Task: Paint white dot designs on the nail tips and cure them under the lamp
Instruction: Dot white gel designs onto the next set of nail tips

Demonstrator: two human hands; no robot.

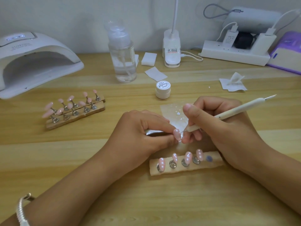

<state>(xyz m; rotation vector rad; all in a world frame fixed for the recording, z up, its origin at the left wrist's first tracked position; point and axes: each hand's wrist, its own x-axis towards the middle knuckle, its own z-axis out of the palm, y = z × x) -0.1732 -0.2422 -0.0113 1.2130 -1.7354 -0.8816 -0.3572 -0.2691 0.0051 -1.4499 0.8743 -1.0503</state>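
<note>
Centrally, the pink nail tip lies roughly twelve-to-six, its stand pinched in the grip of the left hand. From two o'clock the dotting pen, clamped in the right hand, touches its upper edge; the lamp sits far off at ten o'clock.

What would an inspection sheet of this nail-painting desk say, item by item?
Surface: wooden table, pale grain.
Job's things: near holder with four dotted tips, one spot empty; two far holders of plain pink tips; curing lamp, display lit; closed gel pot; palette sheet with white blobs.
Clutter: pump bottle, wipe pads, crumpled wipe.
Hands: left hand pinches a nail tip; right hand holds dotting pen at it.
Cables: white cable from desk lamp base; chargers in power strip.
Surroundings: white wall, purple box.
</note>
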